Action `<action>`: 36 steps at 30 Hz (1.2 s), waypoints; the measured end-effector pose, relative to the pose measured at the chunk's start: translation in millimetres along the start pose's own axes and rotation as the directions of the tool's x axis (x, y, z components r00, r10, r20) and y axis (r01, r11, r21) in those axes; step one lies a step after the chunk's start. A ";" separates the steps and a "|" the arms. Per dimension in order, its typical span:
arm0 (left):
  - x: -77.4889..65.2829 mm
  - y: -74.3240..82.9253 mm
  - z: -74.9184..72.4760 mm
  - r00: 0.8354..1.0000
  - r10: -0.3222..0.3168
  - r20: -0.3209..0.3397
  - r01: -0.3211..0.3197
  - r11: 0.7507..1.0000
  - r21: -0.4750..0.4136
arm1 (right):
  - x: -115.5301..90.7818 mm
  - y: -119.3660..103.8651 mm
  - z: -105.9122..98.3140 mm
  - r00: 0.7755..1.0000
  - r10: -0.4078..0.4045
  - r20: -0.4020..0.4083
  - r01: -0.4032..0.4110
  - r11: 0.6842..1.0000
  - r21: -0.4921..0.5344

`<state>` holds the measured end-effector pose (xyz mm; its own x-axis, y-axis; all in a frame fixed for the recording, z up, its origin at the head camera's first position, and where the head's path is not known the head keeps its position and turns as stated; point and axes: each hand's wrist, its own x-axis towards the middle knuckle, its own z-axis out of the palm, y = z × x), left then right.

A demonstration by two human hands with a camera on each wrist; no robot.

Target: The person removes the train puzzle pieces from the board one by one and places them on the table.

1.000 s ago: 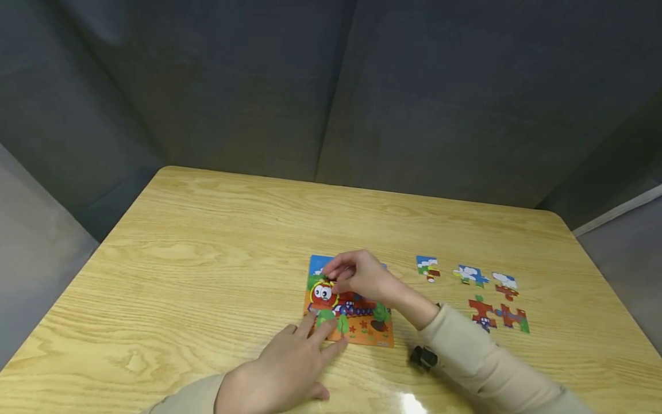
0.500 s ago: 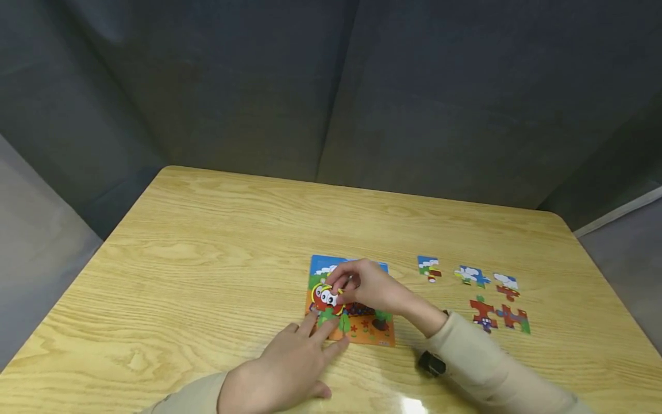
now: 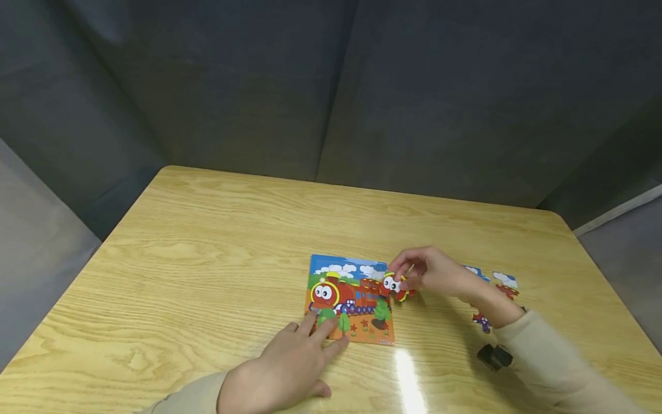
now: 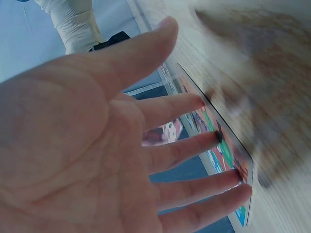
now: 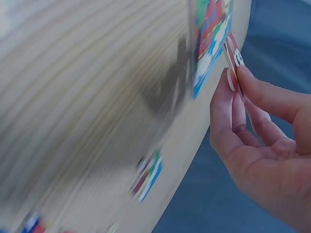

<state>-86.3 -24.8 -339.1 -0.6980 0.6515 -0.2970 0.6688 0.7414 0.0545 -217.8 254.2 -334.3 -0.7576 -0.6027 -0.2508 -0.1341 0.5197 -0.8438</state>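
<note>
Two hands are at work over one wooden table (image 3: 207, 247). The left hand (image 3: 287, 368) lies palm down with its fingers extended and spread, gripping nothing; fingertips rest on the near left part of one picture board (image 3: 357, 302). That board, ahead of the left hand and to the left of the right hand, shows one red train with two big white eyes, and two round-topped green bushes or trees near the left fingertips.

The right hand (image 3: 431, 273) has its thumb and fingers bent together, pinching one puzzle piece (image 3: 393, 286) by its edge. The piece is red and yellow with two eyes, and is held tilted up at the board's right edge; whether it touches the board cannot be told.

Beyond the right wrist, the head view shows three loose pieces, partly covered by the arm: a blue one (image 3: 476, 270), a cloud-and-red one (image 3: 505, 280) and a red-and-purple one (image 3: 483, 322). The right wrist view shows one small loose piece (image 5: 147, 175) below the right hand; more at that view's lower edge are too blurred to count. One black object (image 3: 495, 357) is beside the right sleeve (image 3: 553, 356).
</note>
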 end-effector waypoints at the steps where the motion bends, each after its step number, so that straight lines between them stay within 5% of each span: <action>1: 0.0 -0.1 -0.1 1.000 0.001 0.001 -0.001 1.000 -0.001 | -4.0 2.9 -3.4 1.000 0.013 0.001 -0.013 1.000 0.000; 8: 0.4 0.0 -0.5 1.000 0.009 0.004 -0.009 1.000 -0.024 | -28.6 21.9 -16.1 0.995 0.102 0.016 -0.102 0.995 -0.006; 13: 0.6 0.3 -0.9 1.000 0.007 0.004 -0.007 1.000 -0.025 | -40.1 36.6 -20.5 0.996 0.079 0.031 -0.078 0.996 -0.037; 24: 0.2 -0.9 -0.6 1.000 0.009 -0.013 -0.009 0.999 -0.033 | -51.3 48.0 -16.6 0.993 0.074 -0.093 -0.095 0.964 -0.249; 36: -4.7 -3.4 0.7 1.000 0.018 -0.001 -0.018 0.999 -0.033 | -51.5 48.4 -11.2 0.986 0.054 -0.160 -0.104 0.940 -0.325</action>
<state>-85.1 -30.5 -338.7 -0.6858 0.6651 -0.2955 0.6728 0.7342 0.0912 -192.4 317.2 -356.9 -0.8562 -0.4689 -0.2169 -0.2545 0.7482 -0.6127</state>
